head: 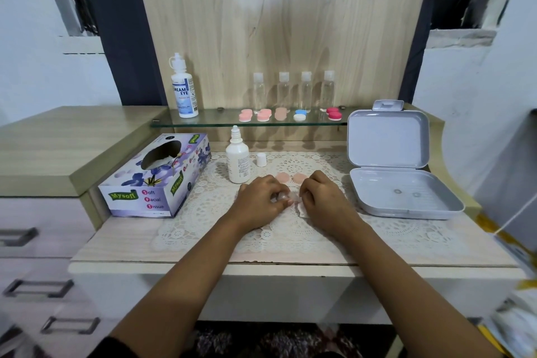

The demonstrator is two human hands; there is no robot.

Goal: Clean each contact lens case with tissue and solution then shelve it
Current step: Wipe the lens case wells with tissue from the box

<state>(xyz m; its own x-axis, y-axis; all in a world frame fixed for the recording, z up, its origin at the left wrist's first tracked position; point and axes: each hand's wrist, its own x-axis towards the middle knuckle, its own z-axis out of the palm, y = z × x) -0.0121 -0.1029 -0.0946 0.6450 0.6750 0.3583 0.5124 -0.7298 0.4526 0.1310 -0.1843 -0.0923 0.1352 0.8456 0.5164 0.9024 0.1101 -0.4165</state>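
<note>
On the lace mat in the middle of the worktop, my left grip curls round a small, pale, see-through lens case. My right grip closes on a thin white tissue held against that case; only a crumpled corner of the paper shows under my palm. Just behind my knuckles two flat, round pink caps lie side by side on the mat.

The mat is cream crochet, full of holes and scalloped at the edge. The worktop under it is pale wood-grain laminate. A tall panel of the same light wood rises behind it, with white walls to either side and handled drawers at my left.

Left of my hands stands a white plastic dropper bottle, its small white cap upright beside it. Farther left is a glossy purple cardboard tissue box. At my right a grey hard-plastic box lies open with its lid propped up.

Above, a glass shelf carries a labelled solution bottle and four clear bottles in a row. Closed cases sit in front of them: pink ones, one blue and white, and one red.
</note>
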